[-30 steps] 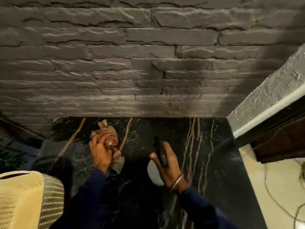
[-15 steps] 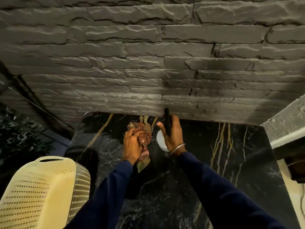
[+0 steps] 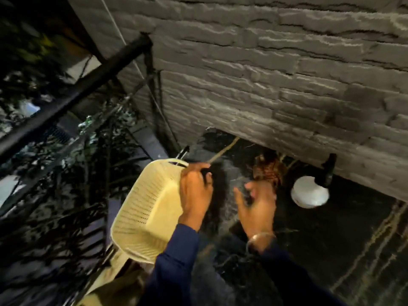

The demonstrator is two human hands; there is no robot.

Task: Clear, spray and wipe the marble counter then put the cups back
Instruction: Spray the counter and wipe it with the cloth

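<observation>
While my left hand (image 3: 195,191) is at the near rim of the cream perforated basket (image 3: 145,208), its fingers (image 3: 199,167) curl over that rim and grip it; the basket sits at the left edge of the black marble worktop (image 3: 331,239), tilted toward me. My right hand (image 3: 257,206) hangs over the worktop just beside the left one, blurred, its fingers (image 3: 239,196) spread and released, holding nothing; a metal bangle (image 3: 261,236) circles that wrist. Beyond the right hand, the crumpled reddish cloth (image 3: 268,170) lies on the marble close to the grey stone wall (image 3: 287,74). Just right of the cloth, the white spray bottle (image 3: 309,192) with its black trigger head (image 3: 329,171) stands against the foot of the wall. I see no cups on the worktop, and the basket's inside is turned away from me. Dark foliage (image 3: 55,173) and a black railing (image 3: 72,96) fill the left.
</observation>
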